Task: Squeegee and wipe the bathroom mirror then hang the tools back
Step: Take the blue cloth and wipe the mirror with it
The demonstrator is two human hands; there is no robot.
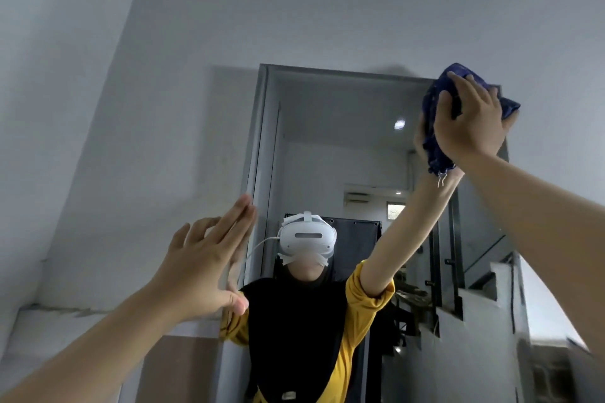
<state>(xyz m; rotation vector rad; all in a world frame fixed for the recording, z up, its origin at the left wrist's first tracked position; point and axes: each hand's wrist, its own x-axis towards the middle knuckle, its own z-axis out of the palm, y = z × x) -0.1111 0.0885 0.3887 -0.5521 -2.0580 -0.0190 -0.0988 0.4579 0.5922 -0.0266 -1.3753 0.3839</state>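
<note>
The bathroom mirror (327,147) fills the middle of the view, its frame edge running up the left side and across the top. My right hand (471,121) presses a dark blue cloth (435,147) flat against the glass at the mirror's upper right corner. My left hand (203,268) is held up with fingers spread, its fingertips touching the mirror's left edge, and holds nothing. The glass reflects a person in a yellow and black top wearing a white headset. No squeegee is in view.
A pale grey wall (163,75) surrounds the mirror, with a ledge (49,311) at the lower left. The reflection shows a doorway, a ceiling light and a staircase with a glass railing on the right.
</note>
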